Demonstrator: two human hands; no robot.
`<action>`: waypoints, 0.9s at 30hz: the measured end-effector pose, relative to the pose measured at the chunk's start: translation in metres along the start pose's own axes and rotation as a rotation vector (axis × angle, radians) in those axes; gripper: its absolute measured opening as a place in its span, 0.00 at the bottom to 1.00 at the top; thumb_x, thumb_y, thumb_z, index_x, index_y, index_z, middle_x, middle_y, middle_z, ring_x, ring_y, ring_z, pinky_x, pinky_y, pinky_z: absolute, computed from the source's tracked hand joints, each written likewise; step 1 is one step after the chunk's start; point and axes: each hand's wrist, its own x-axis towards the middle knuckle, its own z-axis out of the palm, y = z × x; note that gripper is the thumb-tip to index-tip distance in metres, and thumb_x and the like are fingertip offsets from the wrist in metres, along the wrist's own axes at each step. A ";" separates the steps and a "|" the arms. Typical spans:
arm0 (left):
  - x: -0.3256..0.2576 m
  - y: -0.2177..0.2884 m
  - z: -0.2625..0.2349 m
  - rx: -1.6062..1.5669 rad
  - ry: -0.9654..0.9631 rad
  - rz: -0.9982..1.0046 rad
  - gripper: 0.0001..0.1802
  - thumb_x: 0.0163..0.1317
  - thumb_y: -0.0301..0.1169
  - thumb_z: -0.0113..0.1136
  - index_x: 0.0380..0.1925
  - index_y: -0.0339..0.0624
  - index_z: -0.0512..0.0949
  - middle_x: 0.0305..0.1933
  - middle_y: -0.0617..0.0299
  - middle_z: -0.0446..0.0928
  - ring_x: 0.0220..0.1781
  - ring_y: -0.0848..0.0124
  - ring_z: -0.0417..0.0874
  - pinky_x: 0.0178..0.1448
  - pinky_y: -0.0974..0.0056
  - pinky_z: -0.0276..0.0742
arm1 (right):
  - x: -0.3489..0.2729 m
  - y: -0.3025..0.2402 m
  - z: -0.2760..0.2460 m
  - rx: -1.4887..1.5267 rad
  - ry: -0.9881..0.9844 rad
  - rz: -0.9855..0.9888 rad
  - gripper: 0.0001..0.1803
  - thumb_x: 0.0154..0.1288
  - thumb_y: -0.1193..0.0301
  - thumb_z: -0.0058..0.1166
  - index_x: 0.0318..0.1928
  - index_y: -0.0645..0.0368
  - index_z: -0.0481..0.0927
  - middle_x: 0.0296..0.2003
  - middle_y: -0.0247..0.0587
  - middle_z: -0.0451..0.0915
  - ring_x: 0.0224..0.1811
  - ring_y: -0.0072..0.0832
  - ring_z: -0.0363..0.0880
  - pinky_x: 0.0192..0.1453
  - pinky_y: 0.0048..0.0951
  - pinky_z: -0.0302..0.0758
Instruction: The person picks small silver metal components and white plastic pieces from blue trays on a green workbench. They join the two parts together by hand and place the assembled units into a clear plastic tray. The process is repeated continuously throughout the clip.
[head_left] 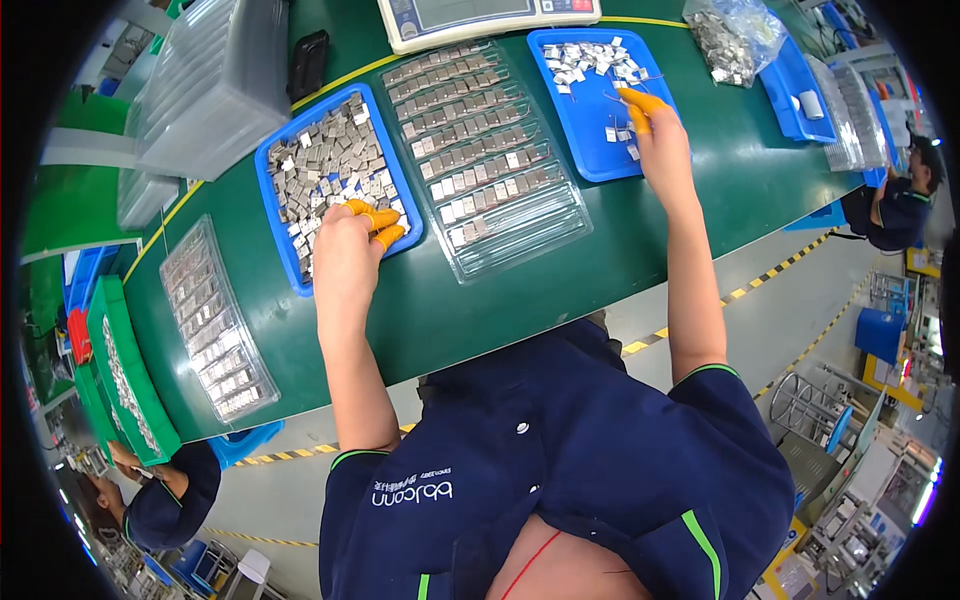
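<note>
My left hand (pixel 345 250), with yellow finger cots, reaches into the near end of a blue tray (pixel 272 205) full of small silver-grey metal pieces (pixel 325 150). Its thumb and index finger come close together among the pieces; whatever lies between them is too small to name. Over a second blue tray (pixel 600 150) on the right, my right hand (pixel 662 150) has its cotted fingertips pinched, with thin reddish wire ends beside them. Small white pieces (pixel 585 60) sit in this tray, mostly at its far end. Between the trays lies a clear plastic blister tray (pixel 515 245) with rows of grey and white pieces.
A second filled blister tray (pixel 215 310) lies left. Stacked clear trays (pixel 210 90), a black object (pixel 309 62) and a scale (pixel 470 15) stand farther back. At right are a bag of pieces (pixel 725 50) and a blue bin (pixel 795 110). Other people work at both sides.
</note>
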 end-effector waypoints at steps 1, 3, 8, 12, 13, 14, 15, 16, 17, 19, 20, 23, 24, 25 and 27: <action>0.002 0.002 -0.003 0.017 -0.018 0.013 0.09 0.42 0.23 0.64 0.27 0.34 0.82 0.30 0.47 0.77 0.36 0.56 0.77 0.40 0.56 0.73 | 0.010 0.002 0.004 -0.001 -0.038 -0.012 0.13 0.62 0.71 0.51 0.46 0.57 0.79 0.42 0.49 0.78 0.46 0.42 0.74 0.51 0.35 0.70; 0.005 0.006 -0.007 0.052 -0.052 0.035 0.08 0.42 0.22 0.64 0.27 0.33 0.82 0.31 0.47 0.77 0.36 0.55 0.77 0.40 0.56 0.74 | 0.028 0.001 0.018 0.070 -0.102 0.019 0.14 0.59 0.71 0.53 0.47 0.57 0.79 0.42 0.50 0.78 0.47 0.43 0.74 0.52 0.37 0.70; 0.005 0.003 -0.003 0.003 -0.022 0.039 0.09 0.43 0.21 0.63 0.28 0.32 0.81 0.31 0.46 0.76 0.36 0.54 0.77 0.41 0.56 0.73 | 0.050 0.008 0.044 -0.182 -0.101 -0.105 0.12 0.57 0.77 0.52 0.43 0.65 0.77 0.41 0.52 0.75 0.44 0.46 0.75 0.47 0.39 0.72; 0.004 -0.006 0.003 -0.119 -0.018 0.041 0.09 0.42 0.20 0.64 0.28 0.32 0.81 0.32 0.48 0.76 0.38 0.55 0.75 0.44 0.57 0.72 | 0.047 0.003 0.044 -0.163 -0.084 -0.063 0.10 0.56 0.75 0.53 0.40 0.64 0.79 0.39 0.50 0.76 0.40 0.45 0.76 0.43 0.39 0.73; 0.004 -0.005 0.003 -0.144 -0.017 0.048 0.09 0.42 0.20 0.64 0.28 0.32 0.81 0.32 0.49 0.76 0.39 0.55 0.75 0.44 0.57 0.71 | 0.046 0.001 0.041 -0.158 -0.102 -0.021 0.10 0.56 0.75 0.54 0.39 0.64 0.79 0.39 0.50 0.77 0.39 0.45 0.76 0.43 0.39 0.73; 0.004 -0.003 0.000 -0.155 -0.021 0.026 0.09 0.42 0.20 0.65 0.28 0.32 0.81 0.32 0.49 0.76 0.39 0.55 0.74 0.44 0.58 0.71 | 0.046 0.007 0.045 -0.181 -0.069 -0.026 0.11 0.54 0.72 0.58 0.38 0.62 0.80 0.36 0.47 0.78 0.36 0.40 0.77 0.41 0.37 0.73; 0.002 0.000 -0.003 -0.166 -0.028 0.005 0.09 0.43 0.21 0.65 0.28 0.32 0.80 0.32 0.50 0.76 0.39 0.56 0.74 0.44 0.58 0.71 | 0.045 0.003 0.040 -0.136 -0.107 0.009 0.11 0.54 0.71 0.59 0.37 0.63 0.80 0.35 0.46 0.78 0.36 0.38 0.78 0.41 0.36 0.73; 0.001 0.002 -0.005 -0.179 -0.032 -0.021 0.09 0.43 0.21 0.65 0.27 0.32 0.80 0.32 0.51 0.76 0.40 0.56 0.73 0.44 0.58 0.70 | 0.045 -0.006 0.030 -0.090 -0.148 0.039 0.11 0.53 0.70 0.60 0.37 0.63 0.80 0.34 0.45 0.78 0.35 0.36 0.78 0.41 0.34 0.74; 0.001 -0.002 -0.005 -0.196 -0.004 -0.006 0.09 0.43 0.21 0.65 0.28 0.32 0.80 0.32 0.52 0.77 0.37 0.59 0.74 0.43 0.61 0.71 | 0.044 -0.011 0.024 -0.045 -0.188 0.070 0.12 0.53 0.70 0.61 0.36 0.63 0.80 0.33 0.44 0.79 0.35 0.33 0.79 0.41 0.33 0.74; 0.000 -0.008 -0.002 -0.235 0.047 0.021 0.10 0.44 0.21 0.65 0.30 0.34 0.80 0.31 0.55 0.78 0.33 0.65 0.75 0.39 0.65 0.71 | 0.039 -0.008 0.020 0.124 -0.115 0.108 0.13 0.53 0.71 0.62 0.37 0.65 0.79 0.31 0.43 0.79 0.33 0.29 0.79 0.39 0.29 0.74; -0.001 -0.006 -0.002 -0.317 0.071 -0.051 0.09 0.45 0.22 0.65 0.29 0.34 0.80 0.31 0.56 0.79 0.32 0.66 0.76 0.38 0.65 0.72 | 0.036 -0.006 0.018 0.208 -0.079 0.127 0.13 0.53 0.71 0.63 0.37 0.66 0.78 0.30 0.42 0.79 0.33 0.27 0.80 0.39 0.26 0.74; -0.006 0.005 -0.002 -0.511 0.146 -0.213 0.09 0.46 0.23 0.67 0.29 0.35 0.81 0.31 0.57 0.81 0.30 0.72 0.78 0.38 0.68 0.74 | 0.022 0.001 0.017 0.549 0.097 0.291 0.15 0.53 0.73 0.62 0.39 0.67 0.75 0.29 0.42 0.79 0.29 0.24 0.79 0.35 0.23 0.75; -0.009 0.007 0.001 -0.544 0.171 -0.222 0.09 0.46 0.23 0.67 0.30 0.35 0.81 0.31 0.58 0.82 0.29 0.74 0.78 0.37 0.69 0.75 | 0.017 -0.011 0.013 0.564 0.118 0.341 0.14 0.54 0.77 0.60 0.41 0.68 0.73 0.29 0.42 0.79 0.28 0.23 0.78 0.33 0.21 0.76; -0.011 0.011 0.005 -0.581 0.193 -0.228 0.09 0.47 0.24 0.67 0.31 0.35 0.81 0.31 0.58 0.82 0.28 0.76 0.79 0.37 0.71 0.75 | 0.012 -0.023 0.007 0.662 0.106 0.376 0.14 0.54 0.78 0.59 0.41 0.68 0.73 0.29 0.42 0.79 0.28 0.23 0.78 0.32 0.22 0.76; -0.014 0.019 0.013 -0.686 0.210 -0.187 0.11 0.48 0.23 0.67 0.34 0.33 0.81 0.32 0.60 0.82 0.32 0.76 0.81 0.40 0.72 0.76 | 0.004 -0.041 -0.006 0.852 0.089 0.444 0.14 0.55 0.79 0.58 0.41 0.68 0.73 0.29 0.43 0.79 0.27 0.25 0.78 0.32 0.22 0.76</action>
